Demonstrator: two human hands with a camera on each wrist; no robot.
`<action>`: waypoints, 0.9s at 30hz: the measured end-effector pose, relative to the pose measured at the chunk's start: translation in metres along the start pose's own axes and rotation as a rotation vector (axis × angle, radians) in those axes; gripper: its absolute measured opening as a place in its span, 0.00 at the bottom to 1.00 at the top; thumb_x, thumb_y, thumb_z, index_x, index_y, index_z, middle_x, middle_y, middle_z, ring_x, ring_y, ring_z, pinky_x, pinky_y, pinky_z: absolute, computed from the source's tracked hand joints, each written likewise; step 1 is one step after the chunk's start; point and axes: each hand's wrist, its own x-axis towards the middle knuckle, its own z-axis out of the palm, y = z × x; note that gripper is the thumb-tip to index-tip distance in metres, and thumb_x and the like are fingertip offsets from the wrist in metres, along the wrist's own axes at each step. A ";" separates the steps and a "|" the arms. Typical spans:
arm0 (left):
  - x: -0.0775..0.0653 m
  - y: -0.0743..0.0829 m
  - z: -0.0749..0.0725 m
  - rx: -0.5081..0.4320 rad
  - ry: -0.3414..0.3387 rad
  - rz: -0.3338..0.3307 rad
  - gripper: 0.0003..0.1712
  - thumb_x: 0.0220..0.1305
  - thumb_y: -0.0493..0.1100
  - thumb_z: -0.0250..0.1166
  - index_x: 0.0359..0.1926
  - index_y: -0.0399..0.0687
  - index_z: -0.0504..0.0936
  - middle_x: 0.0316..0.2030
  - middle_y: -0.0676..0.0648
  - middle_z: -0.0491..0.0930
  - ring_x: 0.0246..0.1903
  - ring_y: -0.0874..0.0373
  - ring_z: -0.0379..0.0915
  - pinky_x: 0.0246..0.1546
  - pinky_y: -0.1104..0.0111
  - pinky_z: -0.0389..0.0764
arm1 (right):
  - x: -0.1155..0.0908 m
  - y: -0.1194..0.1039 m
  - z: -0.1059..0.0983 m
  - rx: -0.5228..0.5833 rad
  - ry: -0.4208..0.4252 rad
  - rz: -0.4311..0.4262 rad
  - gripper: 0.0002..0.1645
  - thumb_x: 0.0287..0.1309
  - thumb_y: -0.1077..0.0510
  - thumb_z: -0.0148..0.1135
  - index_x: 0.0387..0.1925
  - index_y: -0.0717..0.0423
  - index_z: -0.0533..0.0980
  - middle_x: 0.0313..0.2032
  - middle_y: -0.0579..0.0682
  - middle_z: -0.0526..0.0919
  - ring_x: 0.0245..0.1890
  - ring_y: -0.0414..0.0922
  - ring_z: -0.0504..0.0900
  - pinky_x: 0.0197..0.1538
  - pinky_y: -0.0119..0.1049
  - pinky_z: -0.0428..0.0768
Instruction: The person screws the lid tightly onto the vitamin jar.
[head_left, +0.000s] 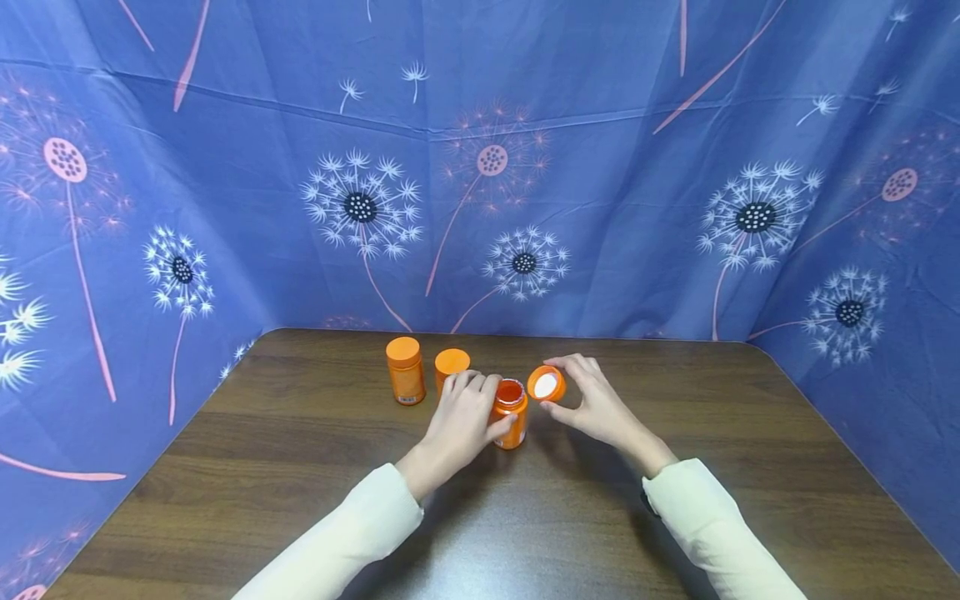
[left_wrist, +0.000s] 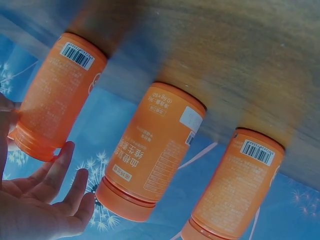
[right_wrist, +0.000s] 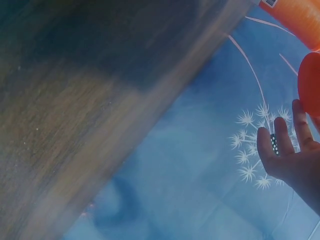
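An orange plastic bottle [head_left: 513, 429] stands uncapped on the table, its round mouth facing up. My left hand [head_left: 459, 421] grips it near the neck from the left, fingers behind and thumb in front. In the left wrist view, the fingers curl about the neck of this bottle [left_wrist: 60, 95], which has a barcode label. Just right of the mouth, my right hand [head_left: 592, 407] pinches the orange screw cap [head_left: 546, 384] between thumb and fingers, its white inside turned toward me. The right wrist view shows the cap [right_wrist: 310, 82] at the edge, held at the fingertips.
Two capped orange bottles stand further left: one [head_left: 406, 372] at the far side and another [head_left: 452, 363] partly hidden behind my left hand. The dark wooden table [head_left: 315, 483] ends against a blue dandelion-print cloth [head_left: 600, 167] hanging behind it and at both sides.
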 end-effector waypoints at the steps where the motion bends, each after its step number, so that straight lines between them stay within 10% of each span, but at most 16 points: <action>1: -0.001 0.000 0.000 -0.003 0.002 -0.001 0.27 0.53 0.59 0.63 0.46 0.46 0.72 0.39 0.49 0.81 0.45 0.50 0.72 0.50 0.58 0.67 | 0.000 -0.001 0.000 0.005 -0.004 -0.002 0.34 0.39 0.56 0.73 0.52 0.54 0.71 0.47 0.50 0.75 0.47 0.48 0.67 0.49 0.47 0.66; 27: -0.008 -0.008 0.000 -0.229 -0.033 -0.077 0.28 0.48 0.57 0.67 0.46 0.47 0.73 0.38 0.51 0.80 0.40 0.53 0.72 0.44 0.60 0.68 | 0.000 -0.009 0.004 0.048 -0.028 -0.040 0.35 0.37 0.57 0.74 0.51 0.56 0.71 0.47 0.47 0.75 0.49 0.47 0.67 0.51 0.49 0.66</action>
